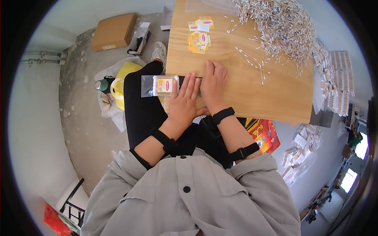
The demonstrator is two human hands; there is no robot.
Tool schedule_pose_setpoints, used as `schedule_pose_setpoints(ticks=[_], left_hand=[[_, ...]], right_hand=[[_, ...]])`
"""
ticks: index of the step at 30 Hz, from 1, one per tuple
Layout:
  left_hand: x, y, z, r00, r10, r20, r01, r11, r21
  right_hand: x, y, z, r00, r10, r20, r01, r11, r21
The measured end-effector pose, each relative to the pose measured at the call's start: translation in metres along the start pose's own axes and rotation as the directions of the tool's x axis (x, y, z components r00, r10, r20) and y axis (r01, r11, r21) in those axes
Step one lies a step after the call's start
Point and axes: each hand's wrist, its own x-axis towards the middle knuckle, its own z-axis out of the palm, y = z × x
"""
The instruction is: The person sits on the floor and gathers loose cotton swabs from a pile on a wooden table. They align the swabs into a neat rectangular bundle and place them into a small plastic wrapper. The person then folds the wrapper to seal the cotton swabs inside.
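A clear bag of cotton swabs (163, 85) lies at the left edge of the wooden tabletop (252, 94), near the middle of the frame. The left hand (184, 103) presses flat on it, fingers straight, grip wide. The right hand (214, 84) lies flat just beside, also wide. A big pile of loose swabs (283, 27) sits upper right, yellow labels (199, 41) at the top.

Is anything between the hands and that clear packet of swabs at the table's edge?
Nothing visible. The left hand and right hand lie flat on the clear packet of swabs, touching it at the near edge of the wooden table.
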Motion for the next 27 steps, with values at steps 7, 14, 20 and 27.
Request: schedule_pose_setpoints(ticks=[7, 14, 20, 27], left_hand=[[0.007, 0.004, -0.003, 0.999, 0.006, 0.040, -0.005, 0.999, -0.044], [-0.009, -0.044, -0.044, 0.963, -0.137, -0.234, 0.103, 0.983, -0.150], [-0.014, -0.137, -0.015, 0.721, -0.681, 0.129, 0.470, 0.345, -0.812], [-0.001, -0.119, -0.002, 0.585, -0.672, 0.454, 0.505, -0.136, -0.852]], right_hand=[[0.000, 0.001, -0.005, 0.997, 0.077, -0.026, -0.076, 0.997, 0.021], [0.001, -0.004, -0.004, 0.995, 0.094, -0.025, -0.093, 0.995, 0.021], [0.001, -0.001, -0.002, 0.990, 0.118, -0.071, -0.118, 0.993, 0.015], [0.001, -0.002, 0.001, 0.983, 0.173, -0.056, -0.170, 0.984, 0.050]])
